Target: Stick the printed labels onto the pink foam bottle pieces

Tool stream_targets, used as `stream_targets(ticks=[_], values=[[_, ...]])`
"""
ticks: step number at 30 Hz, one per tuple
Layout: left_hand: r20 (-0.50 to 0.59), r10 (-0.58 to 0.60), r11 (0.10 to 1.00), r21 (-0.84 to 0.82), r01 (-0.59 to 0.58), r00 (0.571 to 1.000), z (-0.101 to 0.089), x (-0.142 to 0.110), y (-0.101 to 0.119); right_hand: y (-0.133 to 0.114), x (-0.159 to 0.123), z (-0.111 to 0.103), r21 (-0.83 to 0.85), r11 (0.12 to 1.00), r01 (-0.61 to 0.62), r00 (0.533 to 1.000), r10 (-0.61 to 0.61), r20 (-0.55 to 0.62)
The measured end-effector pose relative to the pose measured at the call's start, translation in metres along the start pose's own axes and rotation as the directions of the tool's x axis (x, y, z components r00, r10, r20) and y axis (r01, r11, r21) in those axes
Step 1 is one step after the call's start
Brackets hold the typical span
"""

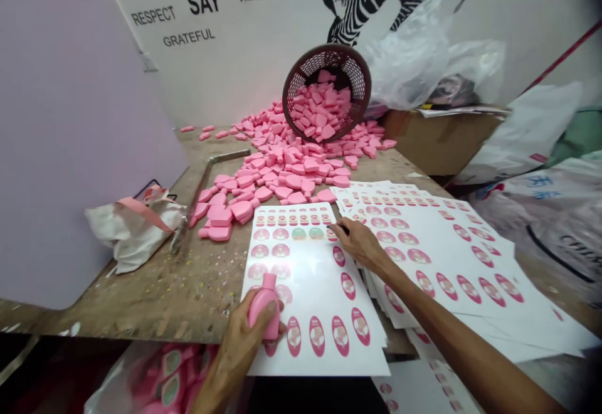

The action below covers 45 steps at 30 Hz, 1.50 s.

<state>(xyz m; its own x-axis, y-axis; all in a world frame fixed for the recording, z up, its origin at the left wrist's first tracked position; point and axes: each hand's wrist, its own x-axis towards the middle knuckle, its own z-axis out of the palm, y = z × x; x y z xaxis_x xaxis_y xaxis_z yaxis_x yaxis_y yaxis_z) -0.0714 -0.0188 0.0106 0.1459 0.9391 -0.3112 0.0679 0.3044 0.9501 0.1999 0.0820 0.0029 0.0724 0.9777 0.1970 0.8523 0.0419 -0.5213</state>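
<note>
My left hand is wrapped round a small pink plastic bottle, held upright over the lower left of a sticker sheet. The sheet is white, with pink oval, rounded and small banded stickers, two of them green. At the upper right edge of this sheet, my right hand has its fingers pinched beside a small sticker. A small dark thing shows at those fingertips; its kind is unclear. More sticker sheets lie fanned out in a pile beneath and beyond my right forearm.
Many pink bottles spill from a tipped brown basket across the wooden table. A bent metal bar and a white cloth bag lie left. Below hangs a plastic bag of labelled bottles. A cardboard box stands right.
</note>
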Motion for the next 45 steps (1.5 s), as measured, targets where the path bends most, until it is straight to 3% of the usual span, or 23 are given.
stream_targets(ticks=[3,6,10,13,19,26,35,45], values=[[0.016,0.067,0.998,0.000,-0.067,0.998,0.009,0.014,0.021,-0.009,0.016,0.025,-0.020,1.000,0.021,1.000,-0.022,-0.004],[0.038,0.148,0.989,-0.032,-0.147,0.988,0.023,0.056,0.036,-0.016,0.018,0.043,-0.050,0.998,0.035,0.999,-0.037,-0.033],[-0.021,0.202,0.977,-0.064,-0.203,0.979,0.044,0.123,0.033,-0.022,0.018,0.053,-0.140,0.989,0.050,0.994,-0.062,-0.088],[-0.061,0.204,0.973,-0.096,-0.209,0.977,0.057,0.145,0.023,-0.021,0.018,0.055,-0.206,0.975,0.085,0.989,-0.107,-0.098],[-0.072,0.178,0.976,-0.116,-0.186,0.981,0.066,0.139,0.017,-0.015,0.019,0.056,-0.249,0.955,0.162,0.977,-0.191,-0.094],[-0.068,0.131,0.973,-0.184,-0.141,0.989,0.063,0.141,0.020,-0.010,0.020,0.056,-0.206,0.967,0.148,0.974,-0.179,-0.142],[-0.036,0.146,0.970,-0.189,-0.150,0.989,0.061,0.141,0.019,-0.014,0.022,0.057,-0.154,0.972,0.179,0.978,-0.193,-0.081],[0.018,0.149,0.973,-0.182,-0.144,0.989,0.044,0.151,0.023,-0.012,0.028,0.053,-0.187,0.965,0.182,0.973,-0.204,-0.110]])
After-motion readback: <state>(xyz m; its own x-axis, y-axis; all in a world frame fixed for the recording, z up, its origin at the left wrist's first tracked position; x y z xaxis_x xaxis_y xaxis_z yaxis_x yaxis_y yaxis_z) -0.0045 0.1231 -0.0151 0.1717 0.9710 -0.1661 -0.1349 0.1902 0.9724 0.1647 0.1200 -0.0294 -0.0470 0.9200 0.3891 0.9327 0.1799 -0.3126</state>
